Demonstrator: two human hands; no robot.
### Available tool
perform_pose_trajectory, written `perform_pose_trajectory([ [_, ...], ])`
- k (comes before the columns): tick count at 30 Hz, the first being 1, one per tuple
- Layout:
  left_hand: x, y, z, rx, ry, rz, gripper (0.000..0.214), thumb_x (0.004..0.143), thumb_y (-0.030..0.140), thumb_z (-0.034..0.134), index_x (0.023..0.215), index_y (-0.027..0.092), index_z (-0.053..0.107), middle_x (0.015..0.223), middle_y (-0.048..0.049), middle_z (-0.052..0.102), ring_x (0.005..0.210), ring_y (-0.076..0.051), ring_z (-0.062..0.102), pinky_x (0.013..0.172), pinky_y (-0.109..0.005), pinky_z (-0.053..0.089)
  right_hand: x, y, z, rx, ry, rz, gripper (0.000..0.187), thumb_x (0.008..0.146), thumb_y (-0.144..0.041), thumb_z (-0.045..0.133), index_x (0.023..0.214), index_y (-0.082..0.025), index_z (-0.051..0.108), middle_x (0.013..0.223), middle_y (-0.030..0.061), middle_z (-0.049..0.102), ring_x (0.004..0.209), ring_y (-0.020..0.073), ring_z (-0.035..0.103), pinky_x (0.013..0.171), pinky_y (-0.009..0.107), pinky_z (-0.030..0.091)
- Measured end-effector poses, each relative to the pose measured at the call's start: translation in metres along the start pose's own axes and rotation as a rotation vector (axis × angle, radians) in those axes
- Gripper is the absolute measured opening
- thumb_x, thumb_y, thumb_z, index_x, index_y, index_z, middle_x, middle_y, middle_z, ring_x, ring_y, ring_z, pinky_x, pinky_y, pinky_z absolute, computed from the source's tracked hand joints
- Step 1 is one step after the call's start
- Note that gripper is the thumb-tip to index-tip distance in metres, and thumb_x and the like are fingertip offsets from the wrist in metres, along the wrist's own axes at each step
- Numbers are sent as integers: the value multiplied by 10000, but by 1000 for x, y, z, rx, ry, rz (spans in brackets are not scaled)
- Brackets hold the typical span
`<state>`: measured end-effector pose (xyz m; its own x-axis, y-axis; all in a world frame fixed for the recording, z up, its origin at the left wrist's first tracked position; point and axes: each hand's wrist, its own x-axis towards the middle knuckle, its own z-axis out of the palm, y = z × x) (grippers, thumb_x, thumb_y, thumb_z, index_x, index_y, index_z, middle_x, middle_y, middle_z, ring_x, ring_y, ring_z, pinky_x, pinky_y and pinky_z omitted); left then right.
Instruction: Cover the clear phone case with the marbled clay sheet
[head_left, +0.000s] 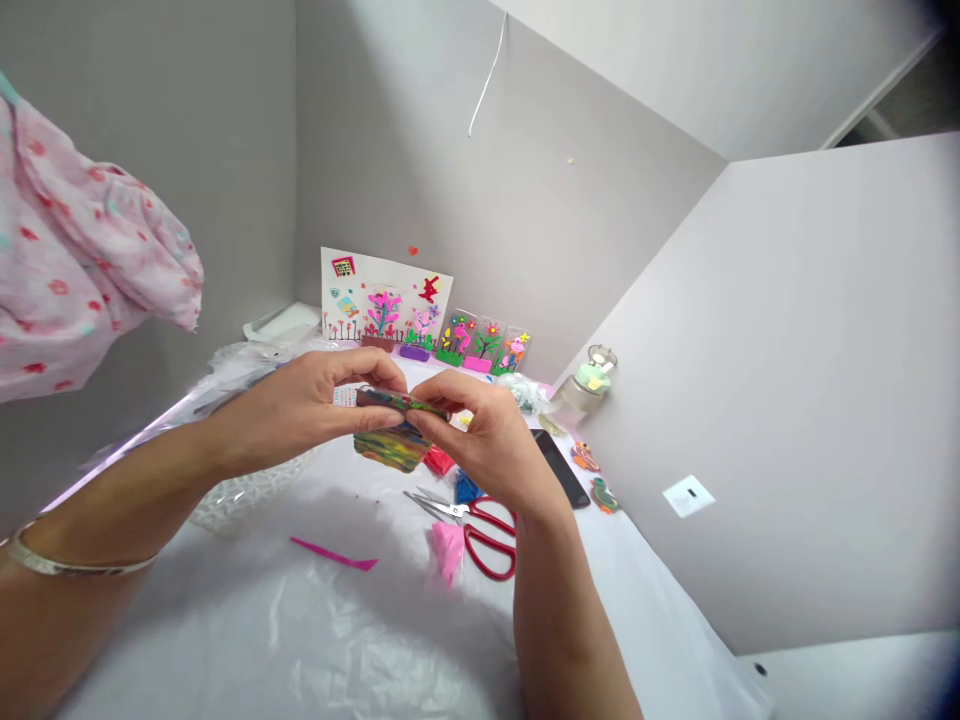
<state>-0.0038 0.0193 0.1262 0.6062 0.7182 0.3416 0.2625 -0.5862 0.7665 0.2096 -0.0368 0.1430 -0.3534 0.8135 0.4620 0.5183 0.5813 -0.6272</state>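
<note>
Both hands meet above the table, pinching a small flat multicoloured panel [390, 447] along its upper edge. Streaks of yellow, green and dark blue cover its face, and its lower edge hangs free. My left hand [300, 405] has thumb and fingers closed on the panel's left part. At its right part, my right hand [484, 430] grips with thumb and index finger, hiding that corner. Below my right hand lie red-handled scissors [487, 540], their blades apart, beside a pink clay packet [448, 552]. A magenta plastic modelling tool [334, 554] lies nearer to me.
Decorated clay flower panels [487, 340] and a white picture board [337, 290] stand against the back wall. A black phone [562, 470], clay ducks [604, 495] and a bottle [581, 390] line the right side. Clear plastic wrapping [251, 500] lies left; patterned pink cloth [90, 250] hangs above.
</note>
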Motion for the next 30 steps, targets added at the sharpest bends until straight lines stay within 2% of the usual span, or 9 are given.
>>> perform_pose_trajectory([
  [5,-1,3,0,8,26,28,116,929,393,666,972,287,689,961,50,708,923,-172,646,852,-266,496,0,0,1,-81,22,6,84,919,-142,659,883,-212,692,865,-5,707,798,154,633,707,282,457],
  [9,-3,2,3,18,104,69,86,947,349,656,1021,309,677,1025,55,693,995,-163,635,876,-248,500,1,0,1,-75,22,12,76,924,-150,657,896,-208,698,873,-3,712,788,149,622,705,278,458],
  [12,-4,0,6,30,171,156,116,947,310,673,1063,319,673,1067,55,677,1040,-154,619,932,-242,480,1,0,1,-59,13,29,64,928,-164,661,917,-204,710,886,1,721,777,145,613,706,278,458],
  [16,-4,1,8,49,157,287,129,973,237,631,1070,308,678,1069,38,672,1064,-155,610,969,-257,459,2,0,1,-48,-2,31,76,928,-162,659,939,-201,724,893,6,727,765,141,605,709,279,457],
  [23,-4,6,6,49,114,273,90,975,235,601,999,288,670,1045,4,668,1067,-190,605,954,-304,472,3,1,1,-34,-22,32,75,931,-173,658,927,-206,726,866,4,718,747,142,590,693,276,448],
  [30,-5,6,6,60,116,252,90,958,250,608,1015,291,664,1061,3,680,1078,-198,612,982,-316,469,3,1,1,-10,-23,45,78,930,-167,655,915,-200,724,861,0,713,744,135,587,687,268,445],
])
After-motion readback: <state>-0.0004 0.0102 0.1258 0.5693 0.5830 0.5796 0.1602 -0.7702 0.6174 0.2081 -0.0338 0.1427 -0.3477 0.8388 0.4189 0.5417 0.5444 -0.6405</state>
